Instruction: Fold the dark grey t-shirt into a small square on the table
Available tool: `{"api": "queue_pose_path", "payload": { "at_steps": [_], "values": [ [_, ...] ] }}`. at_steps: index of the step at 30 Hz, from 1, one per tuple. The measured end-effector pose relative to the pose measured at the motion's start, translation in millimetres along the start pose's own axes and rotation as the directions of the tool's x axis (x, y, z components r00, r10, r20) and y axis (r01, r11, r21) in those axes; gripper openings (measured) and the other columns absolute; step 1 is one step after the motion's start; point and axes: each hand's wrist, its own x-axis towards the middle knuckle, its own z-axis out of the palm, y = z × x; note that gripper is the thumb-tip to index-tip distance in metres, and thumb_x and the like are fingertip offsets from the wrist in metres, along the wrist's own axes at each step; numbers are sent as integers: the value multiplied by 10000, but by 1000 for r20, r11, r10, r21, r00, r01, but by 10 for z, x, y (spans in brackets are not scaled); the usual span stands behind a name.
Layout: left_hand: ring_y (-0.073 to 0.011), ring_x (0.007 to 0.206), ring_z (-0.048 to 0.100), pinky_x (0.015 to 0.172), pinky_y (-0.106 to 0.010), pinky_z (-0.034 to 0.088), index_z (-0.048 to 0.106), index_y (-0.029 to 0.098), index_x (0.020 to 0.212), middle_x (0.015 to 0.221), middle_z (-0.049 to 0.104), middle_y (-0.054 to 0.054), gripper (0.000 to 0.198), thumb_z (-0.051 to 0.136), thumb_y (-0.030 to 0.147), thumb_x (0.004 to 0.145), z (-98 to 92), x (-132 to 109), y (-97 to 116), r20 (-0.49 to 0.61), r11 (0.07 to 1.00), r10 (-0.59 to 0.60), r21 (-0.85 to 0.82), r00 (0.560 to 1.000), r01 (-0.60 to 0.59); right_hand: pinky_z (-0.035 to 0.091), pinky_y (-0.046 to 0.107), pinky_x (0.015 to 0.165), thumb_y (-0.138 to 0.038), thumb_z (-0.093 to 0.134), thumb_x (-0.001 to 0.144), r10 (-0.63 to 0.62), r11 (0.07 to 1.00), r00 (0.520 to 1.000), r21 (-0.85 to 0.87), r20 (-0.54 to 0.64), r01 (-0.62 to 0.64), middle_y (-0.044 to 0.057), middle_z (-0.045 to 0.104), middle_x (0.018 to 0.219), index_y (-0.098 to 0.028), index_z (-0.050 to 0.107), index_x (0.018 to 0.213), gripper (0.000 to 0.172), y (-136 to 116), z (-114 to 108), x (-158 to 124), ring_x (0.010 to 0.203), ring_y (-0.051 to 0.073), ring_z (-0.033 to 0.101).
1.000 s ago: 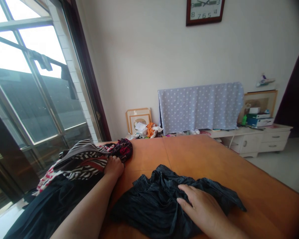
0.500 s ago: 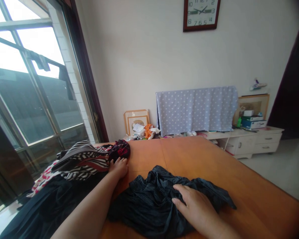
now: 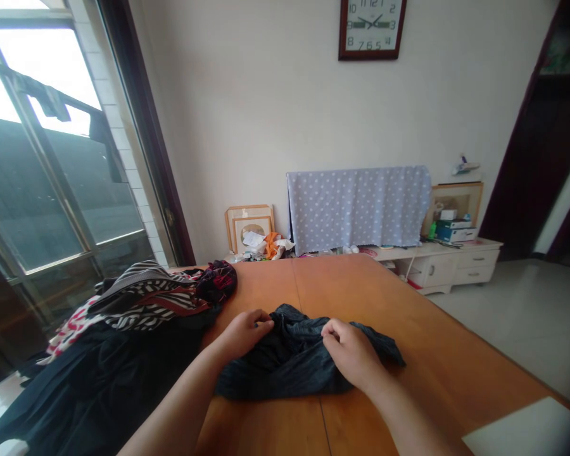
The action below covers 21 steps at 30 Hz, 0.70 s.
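Head view: dark navy pleated fabric garment [image 3: 285, 370] lying bunched in a low, roughly oblong mound at the near middle of the orange-brown wooden tabletop [image 3: 361, 285]. Left hand [image 3: 244, 332] curled at the mound's left end, right hand [image 3: 349, 351] on its right part; hands apart, both touching the cloth (firmness of grip not determinable). One corner trailing right; no flat, squared fold visible. At the table's left edge, a loose, unfolded heap: black-and-white striped knit garment [image 3: 147, 304], dark red-patterned cloth bundle [image 3: 218, 282], long black garment [image 3: 99, 380]; neither hand on it. Beyond the table: pale blue polka-dot cloth [image 3: 358, 206] hanging over a low white drawer cabinet [image 3: 437, 269], dark-framed square wall clock [image 3: 370, 31] above, tall metal-framed glass window [image 3: 52, 177] at left.
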Motion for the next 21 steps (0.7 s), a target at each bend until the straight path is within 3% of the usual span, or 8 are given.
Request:
{"api": "queue_pose_path", "payload": {
  "at_steps": [3,5,10,12,15,18,21],
  "values": [
    [-261,1063,630,928,-319,461,668,221,1219,1185,692,-82,615,627,624,757,27,-209,90,68,999,-26,45,997,23,422,262,696,-310,452,849,33,991,995,129,-98,-20,3,654,754,-221,632,808,205,70,-21,51,742,180,593],
    [-288,1122,605,955,-338,450,666,251,1223,1226,670,-83,632,681,610,702,40,-304,104,108,992,-37,126,994,23,438,267,694,-338,458,837,78,968,991,246,-113,-48,9,657,773,-211,639,855,222,106,-14,76,742,183,593],
    [-242,892,624,767,-297,438,678,240,822,936,694,-45,193,659,401,717,37,-412,124,39,980,-35,195,999,27,446,253,652,-378,465,809,169,849,985,514,-42,-124,9,633,782,-190,609,942,272,74,-50,96,717,170,571],
    [-206,772,595,663,-269,396,622,222,731,795,651,-17,174,657,391,712,15,-455,165,27,993,-85,89,996,82,433,243,627,-378,481,796,196,766,980,626,-10,-147,-3,603,743,-193,589,949,264,33,-103,87,678,161,553],
    [-159,641,533,565,-243,338,566,207,701,674,568,21,278,681,459,705,-30,-560,253,84,947,-208,-231,974,222,415,230,593,-356,517,771,190,586,981,799,29,-137,-18,562,712,-200,554,963,249,-11,-211,67,646,151,532],
    [-128,586,501,536,-227,325,558,201,759,663,544,34,346,693,518,722,-90,-690,314,167,762,-245,-575,955,296,430,233,610,-326,530,759,128,411,991,906,49,-98,-14,554,730,-205,527,963,238,-25,-345,36,673,155,544],
    [-99,561,466,518,-205,312,541,199,764,659,520,48,366,719,517,732,-163,-792,303,146,593,-249,-759,957,270,429,240,612,-315,546,754,55,289,993,951,101,-113,-17,542,723,-209,515,940,216,-15,-472,-12,654,147,538]
  ]
}}
